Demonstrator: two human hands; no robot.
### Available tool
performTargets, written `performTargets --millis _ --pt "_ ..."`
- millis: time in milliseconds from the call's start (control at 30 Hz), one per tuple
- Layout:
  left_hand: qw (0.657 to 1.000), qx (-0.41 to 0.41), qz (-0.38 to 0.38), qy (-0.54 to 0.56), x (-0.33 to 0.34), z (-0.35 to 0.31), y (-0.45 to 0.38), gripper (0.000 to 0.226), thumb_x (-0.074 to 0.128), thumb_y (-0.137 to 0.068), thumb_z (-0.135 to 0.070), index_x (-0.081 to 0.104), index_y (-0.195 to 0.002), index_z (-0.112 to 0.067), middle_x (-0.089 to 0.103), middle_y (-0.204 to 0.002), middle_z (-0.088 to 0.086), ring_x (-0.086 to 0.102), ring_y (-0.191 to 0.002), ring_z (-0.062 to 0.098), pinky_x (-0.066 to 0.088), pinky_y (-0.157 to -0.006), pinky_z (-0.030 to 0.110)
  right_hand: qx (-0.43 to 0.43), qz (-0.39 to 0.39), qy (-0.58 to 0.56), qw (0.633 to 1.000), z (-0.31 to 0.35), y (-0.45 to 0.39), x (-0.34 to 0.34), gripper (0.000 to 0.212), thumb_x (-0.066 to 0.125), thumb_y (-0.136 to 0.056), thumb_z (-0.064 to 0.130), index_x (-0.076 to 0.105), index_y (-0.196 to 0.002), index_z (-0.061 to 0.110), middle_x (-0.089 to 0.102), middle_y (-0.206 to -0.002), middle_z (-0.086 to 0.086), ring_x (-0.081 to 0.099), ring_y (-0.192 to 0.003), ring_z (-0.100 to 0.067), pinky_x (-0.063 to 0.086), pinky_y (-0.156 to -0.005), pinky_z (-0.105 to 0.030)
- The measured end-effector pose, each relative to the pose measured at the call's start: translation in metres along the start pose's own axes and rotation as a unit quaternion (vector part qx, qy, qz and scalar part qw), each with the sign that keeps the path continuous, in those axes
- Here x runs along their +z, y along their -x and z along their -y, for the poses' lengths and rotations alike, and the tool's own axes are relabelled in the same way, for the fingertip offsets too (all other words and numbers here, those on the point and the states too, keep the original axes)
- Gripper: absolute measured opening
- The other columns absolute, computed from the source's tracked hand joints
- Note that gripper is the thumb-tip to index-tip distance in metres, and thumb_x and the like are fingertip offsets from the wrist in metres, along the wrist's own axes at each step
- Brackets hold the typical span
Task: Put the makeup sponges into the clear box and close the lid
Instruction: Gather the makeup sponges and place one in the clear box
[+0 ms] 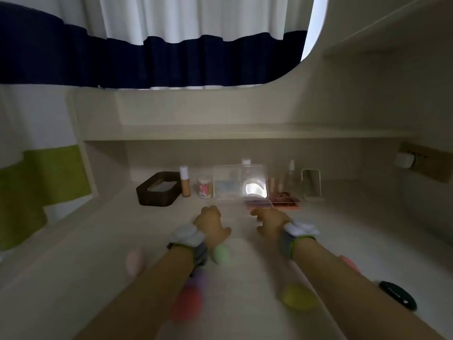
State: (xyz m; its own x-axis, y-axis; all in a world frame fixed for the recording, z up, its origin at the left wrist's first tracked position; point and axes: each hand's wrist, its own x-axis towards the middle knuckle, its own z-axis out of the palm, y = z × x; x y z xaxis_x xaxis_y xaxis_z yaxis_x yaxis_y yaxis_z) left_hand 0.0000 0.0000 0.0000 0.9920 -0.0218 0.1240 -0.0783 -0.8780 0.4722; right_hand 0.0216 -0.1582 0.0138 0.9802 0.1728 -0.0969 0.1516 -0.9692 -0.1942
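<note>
Beyond both empty, loosely curled hands (212, 223) (270, 220), clear box (240, 181); behind wrists, scattered makeup sponges (221, 252), awaiting collection.

Motion blur smears the makeup sponges (221, 252); the clear box (240, 181) seems open.

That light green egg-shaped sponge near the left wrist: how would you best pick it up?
Probably pinch the light green egg-shaped makeup sponge across its wider, rounded middle, coming down from above with thumb and fingers on opposite sides. It seems to lie on its side on the pale wooden tabletop, tapered end nearer the camera, beside the left hand. The frame is blurred, so its exact pose is uncertain.
</note>
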Motion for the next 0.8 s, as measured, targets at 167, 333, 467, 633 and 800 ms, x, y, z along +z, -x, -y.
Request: performTargets --millis 167,333,467,633,800 --pt "0.983 0.047 0.111 -0.141 0.000 0.013 0.007 0.052 0.069 -0.073 -0.044 0.058 -0.112 -0.012 0.061 -0.121 0.006 0.056 -0.111 0.024 0.043 -0.087 0.025 0.012 -0.014 -0.028 0.999 0.002 -0.003 0.008 0.044 0.047 -0.091 0.005 0.050 -0.134 0.017 0.048 -0.142 -0.008 0.044 -0.133 -0.024 0.035 -0.111 -0.030" --pt "0.971 0.080 0.108 -0.200 0.003 0.024 0.014 0.047 0.066 -0.075 -0.039 0.056 -0.116 -0.019 0.058 -0.121 0.006 0.052 -0.115 0.025 0.041 -0.096 0.029 -0.008 -0.018 -0.070 0.997 -0.002 0.001 0.010 0.038 0.046 -0.087 -0.001 0.058 -0.123 0.008 0.057 -0.132 -0.012 0.052 -0.122 -0.025 0.042 -0.096 -0.025" --pt "0.972 0.062 0.099 -0.203 0.001 0.036 0.016 0.045 0.065 -0.076 -0.035 0.054 -0.114 -0.015 0.054 -0.122 0.008 0.054 -0.112 0.027 0.040 -0.100 0.034 -0.019 -0.062 -0.111 0.992 0.000 0.010 0.009 0.036 0.043 -0.087 -0.003 0.062 -0.116 0.005 0.061 -0.126 -0.012 0.056 -0.117 -0.027 0.043 -0.097 -0.026" --pt "0.970 0.029 0.061 -0.235 -0.004 0.048 0.023 0.041 0.063 -0.076 -0.023 0.053 -0.114 -0.017 0.057 -0.108 0.004 0.053 -0.115 0.025 0.033 -0.108 0.037 -0.028 -0.089 -0.146 0.985 0.000 0.024 0.012 0.032 0.044 -0.085 -0.004 0.066 -0.107 0.002 0.067 -0.118 -0.014 0.058 -0.114 -0.029 0.043 -0.095 -0.027" --pt "0.969 0.013 0.017 -0.248 -0.003 0.055 0.025 0.039 0.059 -0.075 -0.013 0.056 -0.113 -0.019 0.059 -0.120 0.005 0.053 -0.114 0.024 0.036 -0.104 0.035 -0.032 -0.096 -0.156 0.983 -0.003 0.042 0.014 0.030 0.045 -0.084 -0.004 0.067 -0.105 0.000 0.068 -0.115 -0.015 0.059 -0.111 -0.030 0.044 -0.095 -0.030"
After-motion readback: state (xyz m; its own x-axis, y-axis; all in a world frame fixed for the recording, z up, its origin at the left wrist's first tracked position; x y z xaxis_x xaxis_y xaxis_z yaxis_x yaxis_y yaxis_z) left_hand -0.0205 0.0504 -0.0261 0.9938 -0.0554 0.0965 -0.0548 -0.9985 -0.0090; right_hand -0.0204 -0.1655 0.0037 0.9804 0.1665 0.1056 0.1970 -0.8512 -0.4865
